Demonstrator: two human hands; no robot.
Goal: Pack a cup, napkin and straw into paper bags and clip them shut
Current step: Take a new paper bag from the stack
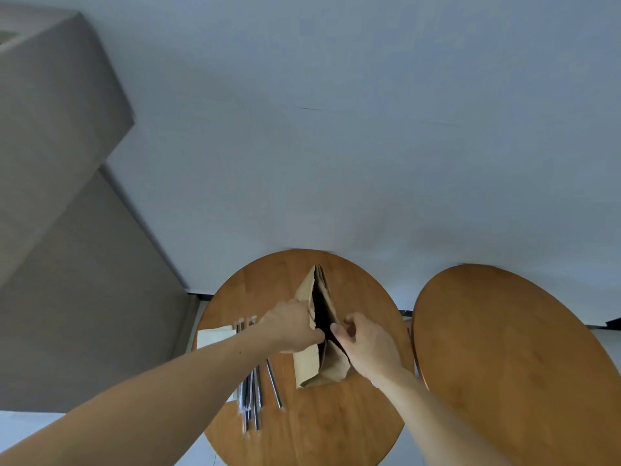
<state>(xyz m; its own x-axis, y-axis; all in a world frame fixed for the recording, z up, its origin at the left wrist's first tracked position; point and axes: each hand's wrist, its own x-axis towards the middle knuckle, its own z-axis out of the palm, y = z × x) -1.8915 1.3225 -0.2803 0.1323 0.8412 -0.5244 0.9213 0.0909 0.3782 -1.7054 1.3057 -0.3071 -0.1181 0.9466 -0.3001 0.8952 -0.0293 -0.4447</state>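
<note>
A brown paper bag stands on the left round wooden table, its mouth pulled into a dark narrow slit. My left hand grips the bag's left rim. My right hand pinches the right rim, fingers curled over the edge. Several metal straws in clear wrappers lie on the table to the left of the bag, partly under my left forearm. A white napkin stack lies further left at the table's edge. No cup or clip is visible.
A second round wooden table stands close on the right, with a narrow gap between the two tops. A white wall rises behind both tables. A grey cabinet or counter fills the left side.
</note>
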